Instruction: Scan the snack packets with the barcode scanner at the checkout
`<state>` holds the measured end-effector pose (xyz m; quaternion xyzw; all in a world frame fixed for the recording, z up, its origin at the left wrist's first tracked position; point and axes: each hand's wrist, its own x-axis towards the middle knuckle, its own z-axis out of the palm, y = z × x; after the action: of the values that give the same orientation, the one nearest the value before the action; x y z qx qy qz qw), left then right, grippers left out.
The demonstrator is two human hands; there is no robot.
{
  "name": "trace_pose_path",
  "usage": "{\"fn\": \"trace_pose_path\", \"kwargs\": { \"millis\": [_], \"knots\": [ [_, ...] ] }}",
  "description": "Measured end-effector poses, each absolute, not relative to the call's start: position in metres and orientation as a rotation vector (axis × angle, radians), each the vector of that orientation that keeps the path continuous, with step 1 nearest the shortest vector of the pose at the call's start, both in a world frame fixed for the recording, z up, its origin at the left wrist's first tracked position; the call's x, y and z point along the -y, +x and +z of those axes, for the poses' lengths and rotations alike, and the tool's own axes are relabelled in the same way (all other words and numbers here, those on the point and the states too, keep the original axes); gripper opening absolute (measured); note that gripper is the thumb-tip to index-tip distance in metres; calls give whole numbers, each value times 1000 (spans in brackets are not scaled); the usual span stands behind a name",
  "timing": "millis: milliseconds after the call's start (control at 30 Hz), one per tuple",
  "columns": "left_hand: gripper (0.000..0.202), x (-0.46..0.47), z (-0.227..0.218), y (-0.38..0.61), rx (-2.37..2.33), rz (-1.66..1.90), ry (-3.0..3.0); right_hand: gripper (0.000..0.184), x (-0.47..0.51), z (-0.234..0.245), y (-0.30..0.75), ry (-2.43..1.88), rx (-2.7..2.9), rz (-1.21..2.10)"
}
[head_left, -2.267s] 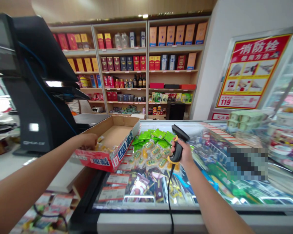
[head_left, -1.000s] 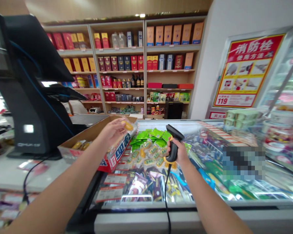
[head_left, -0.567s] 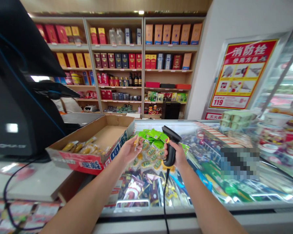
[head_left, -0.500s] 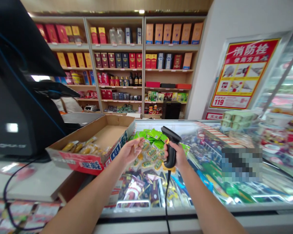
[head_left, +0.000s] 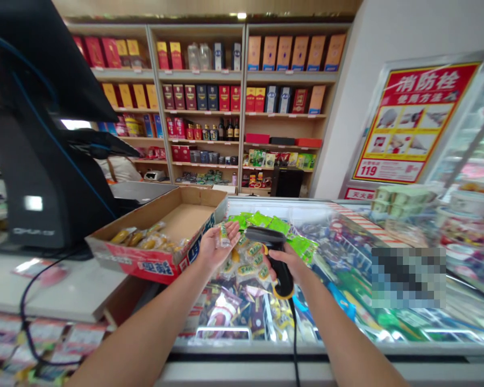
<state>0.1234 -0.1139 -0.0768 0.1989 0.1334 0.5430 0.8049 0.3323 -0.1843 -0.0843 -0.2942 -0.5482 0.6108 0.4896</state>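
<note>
At lower left, an open cardboard box [head_left: 141,266] sits on the counter [head_left: 52,290], with yellow snack packets [head_left: 139,238] heaped along its left end and bare cardboard beyond. Just right of it, the left hand [head_left: 216,248] lies palm up, fingers loosely together, a small snack packet [head_left: 224,236] resting on them. The right hand [head_left: 287,267] wraps closed fingers around a corded barcode scanner [head_left: 283,282], above a glass-topped freezer [head_left: 246,348] packed with green packets [head_left: 262,219].

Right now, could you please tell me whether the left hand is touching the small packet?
Touching: the head view shows the packet lying on the upturned palm of the left hand, with no gap between them.
</note>
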Motion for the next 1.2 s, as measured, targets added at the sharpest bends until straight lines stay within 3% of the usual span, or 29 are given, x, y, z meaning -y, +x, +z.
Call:
{"fn": "trace_pose_path", "kwargs": {
  "millis": [900, 1200],
  "knots": [
    [45, 119, -76, 128, -316, 1293, 776, 25, 185, -85, 325, -847, 1582, 1411],
    [39, 129, -76, 141, -524, 1301, 1031, 27, 172, -80, 349, -758, 1012, 1343]
  ]
}}
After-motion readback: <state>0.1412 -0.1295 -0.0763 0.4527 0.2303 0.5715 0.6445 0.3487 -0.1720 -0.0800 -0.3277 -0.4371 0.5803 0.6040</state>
